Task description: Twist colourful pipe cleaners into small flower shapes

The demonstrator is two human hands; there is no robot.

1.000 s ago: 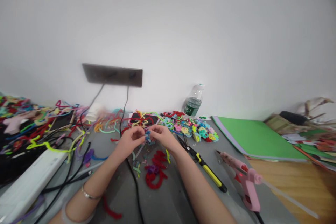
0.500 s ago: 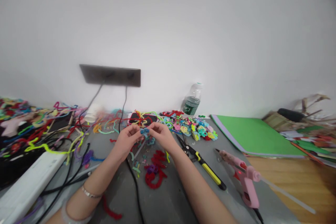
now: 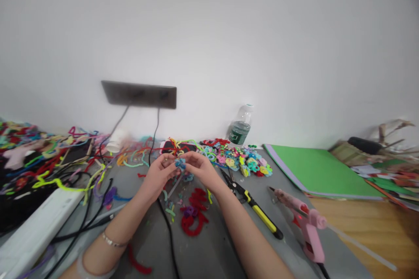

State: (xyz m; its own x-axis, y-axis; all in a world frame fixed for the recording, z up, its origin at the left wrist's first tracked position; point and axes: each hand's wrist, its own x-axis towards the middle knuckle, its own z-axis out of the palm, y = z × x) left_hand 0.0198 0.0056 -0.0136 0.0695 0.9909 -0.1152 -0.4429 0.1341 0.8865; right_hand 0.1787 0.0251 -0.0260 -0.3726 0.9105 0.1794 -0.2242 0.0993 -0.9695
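Seen from a head-worn camera: a cluttered grey tabletop [image 3: 209, 257] against a white wall. Both hands meet in the middle, just above the surface. The left hand [image 3: 156, 178] and the right hand [image 3: 202, 170] each use a pinching grip, with their fingertips closed on one small blue pipe-cleaner flower [image 3: 180, 164] held between them, clear of the tabletop. Below it lie red pipe-cleaner shapes [image 3: 194, 214], short loose offcuts, and a black cable [image 3: 166, 224] running toward the near edge. To the right lie yellow-handled cutters [image 3: 258, 213], and further right a pink glue gun [image 3: 303, 222] showing a red light. A heap of small coloured flowers [image 3: 242, 163] sits at the far side.

Likely risks: the flower is tiny and springy, so a slackened pinch could let it untwist or drop among the scraps, where it would be hard to find. The right forearm passes close to the cutters and could knock them. The glue gun looks powered and may be hot
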